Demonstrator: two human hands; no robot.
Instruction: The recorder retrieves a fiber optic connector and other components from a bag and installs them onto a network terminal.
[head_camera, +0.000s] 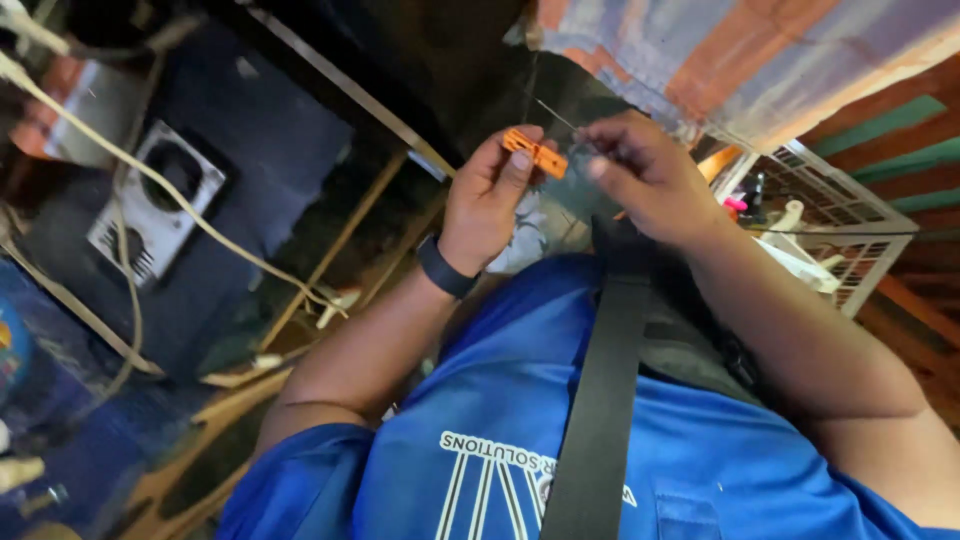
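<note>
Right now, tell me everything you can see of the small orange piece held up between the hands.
The small orange piece is a short, flat, rectangular bar that looks like plastic, with darker slots or ribs across its face. It lies tilted, its upper end toward the left hand, whose thumb and fingertips pinch it. The right hand meets its lower end, where a thin wire slants up; whether the wire enters the piece cannot be told. It sits above the blue shirt.

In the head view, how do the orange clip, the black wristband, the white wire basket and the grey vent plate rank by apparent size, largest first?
1. White wire basket and grey vent plate: similar; basket cut off, so unranked.
2. Black wristband.
3. Orange clip, pinched by the left hand.
</note>
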